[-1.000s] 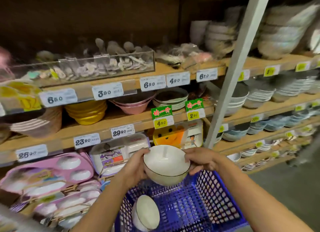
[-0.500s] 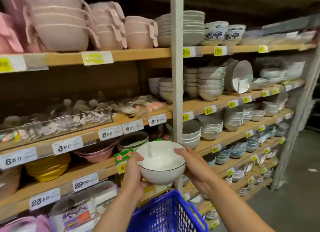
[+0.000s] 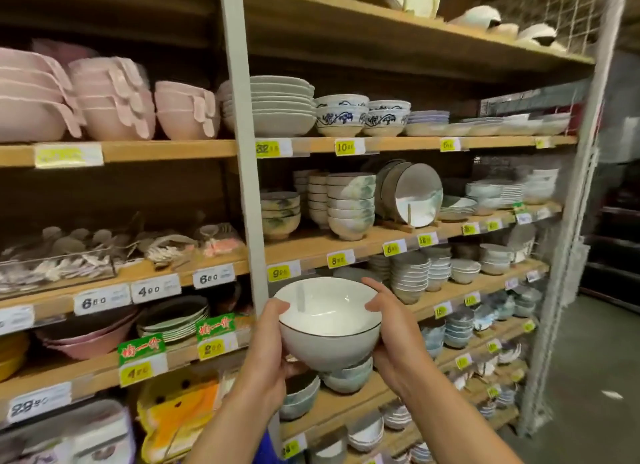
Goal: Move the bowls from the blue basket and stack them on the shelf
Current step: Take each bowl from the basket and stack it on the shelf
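Note:
A white bowl with a thin dark rim is held upright in front of the shelves, tilted slightly toward me. My left hand grips its left side with the thumb on the rim. My right hand grips its right side, thumb over the rim. Only a sliver of the blue basket shows at the bottom edge between my forearms. Behind the bowl runs a wooden shelf with stacked bowls.
A grey metal upright divides the shelving just left of the bowl. Pink bowls and white plates fill the upper shelf. Stacks of small bowls sit on the shelf behind my right hand. An aisle floor opens at right.
Both hands have lifted the white bowl higher, up out of the basket to shelf level. The view has swung up and right, and the basket has nearly left the frame.

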